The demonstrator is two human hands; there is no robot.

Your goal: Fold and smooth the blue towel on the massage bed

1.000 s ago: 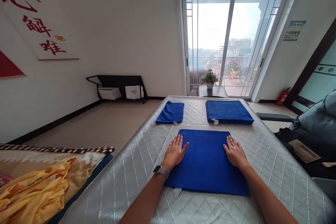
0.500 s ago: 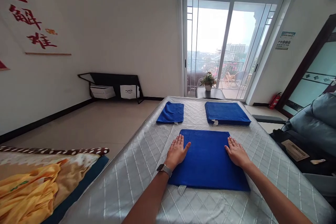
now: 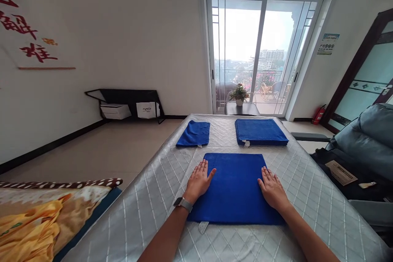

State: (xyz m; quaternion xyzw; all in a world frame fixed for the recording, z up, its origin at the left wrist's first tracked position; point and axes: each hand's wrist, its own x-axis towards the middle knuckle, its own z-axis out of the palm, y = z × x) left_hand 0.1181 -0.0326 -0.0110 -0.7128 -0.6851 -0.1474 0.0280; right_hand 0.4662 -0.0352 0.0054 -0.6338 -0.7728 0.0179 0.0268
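Note:
A folded blue towel point(image 3: 235, 188) lies flat in front of me on a table covered with a quilted silver cloth point(image 3: 313, 196). My left hand point(image 3: 199, 180), with a watch on its wrist, rests flat on the towel's left edge, fingers stretched out. On the towel's right edge my right hand point(image 3: 272, 189) lies flat the same way. Neither hand holds anything. Farther back lie two more blue towels: a small folded one point(image 3: 194, 133) at the left and a larger folded stack point(image 3: 260, 131) at the right.
A yellow and brown patterned blanket point(image 3: 46, 217) lies at the lower left. A dark grey chair point(image 3: 365, 143) stands at the right. Behind the table are a small black table with a potted plant point(image 3: 238, 94) and a glass sliding door. A black shelf point(image 3: 129, 104) stands by the wall.
Both hands have slid slightly toward me along the towel's side edges, still flat. The view has shifted a little to the right.

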